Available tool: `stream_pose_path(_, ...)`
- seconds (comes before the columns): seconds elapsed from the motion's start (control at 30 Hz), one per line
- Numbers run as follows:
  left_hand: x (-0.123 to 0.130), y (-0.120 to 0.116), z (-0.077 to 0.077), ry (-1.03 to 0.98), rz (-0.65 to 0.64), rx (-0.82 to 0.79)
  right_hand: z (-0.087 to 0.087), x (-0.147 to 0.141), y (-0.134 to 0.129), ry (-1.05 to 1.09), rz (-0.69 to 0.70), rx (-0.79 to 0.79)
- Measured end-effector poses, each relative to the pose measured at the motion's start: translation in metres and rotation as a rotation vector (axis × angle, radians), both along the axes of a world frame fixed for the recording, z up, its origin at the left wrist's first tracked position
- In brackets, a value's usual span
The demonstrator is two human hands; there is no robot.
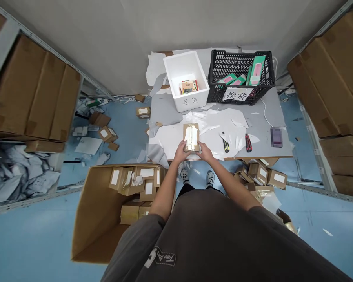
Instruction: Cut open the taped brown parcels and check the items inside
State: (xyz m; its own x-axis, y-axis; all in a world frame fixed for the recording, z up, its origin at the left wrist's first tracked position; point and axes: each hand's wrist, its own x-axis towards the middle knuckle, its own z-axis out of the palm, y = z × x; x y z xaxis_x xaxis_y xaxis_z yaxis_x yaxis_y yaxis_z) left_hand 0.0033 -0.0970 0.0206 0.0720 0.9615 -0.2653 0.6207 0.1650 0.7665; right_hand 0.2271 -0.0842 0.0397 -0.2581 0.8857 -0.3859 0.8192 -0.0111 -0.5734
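A small taped cardboard box (191, 137) with a torn white label on top is at the front edge of the table, over white paper. My left hand (181, 152) grips its lower left corner, and my right hand (205, 151) grips the lower right corner. To the right on the paper lie a yellow-and-black cutter (226, 145) and a red-and-black cutter (248, 143). Behind the box stands a white bin (191, 102) with small colourful packs inside. Beside that bin, a black crate (213, 92) holds green-and-pink packages.
A large open carton (91, 211) with several small boxes stands left of my body. More boxes (258, 174) lie on the floor at the right. A purple item (276, 138) rests at the table's right end. Shelves of big cartons (35, 94) flank both sides.
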Motion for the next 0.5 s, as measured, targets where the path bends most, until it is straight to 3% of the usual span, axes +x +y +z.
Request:
stream_pose_path(0.1,0.007,-0.018,-0.003,0.035,-0.019,-0.017,-0.005,-0.005,0.004,0.058,0.031,0.011)
stream_pose_path(0.23,0.017,-0.018,0.000,0.017,0.063,-0.014,-0.001,0.000,0.007,0.063,0.041,0.047)
stream_pose_path(0.37,0.014,-0.002,0.018,-0.154,0.215,0.074,0.023,0.012,0.020,0.110,0.023,0.175)
stream_pose_path(0.5,0.008,0.026,0.034,-0.271,0.363,0.108,0.047,0.011,0.053,0.117,-0.058,0.217)
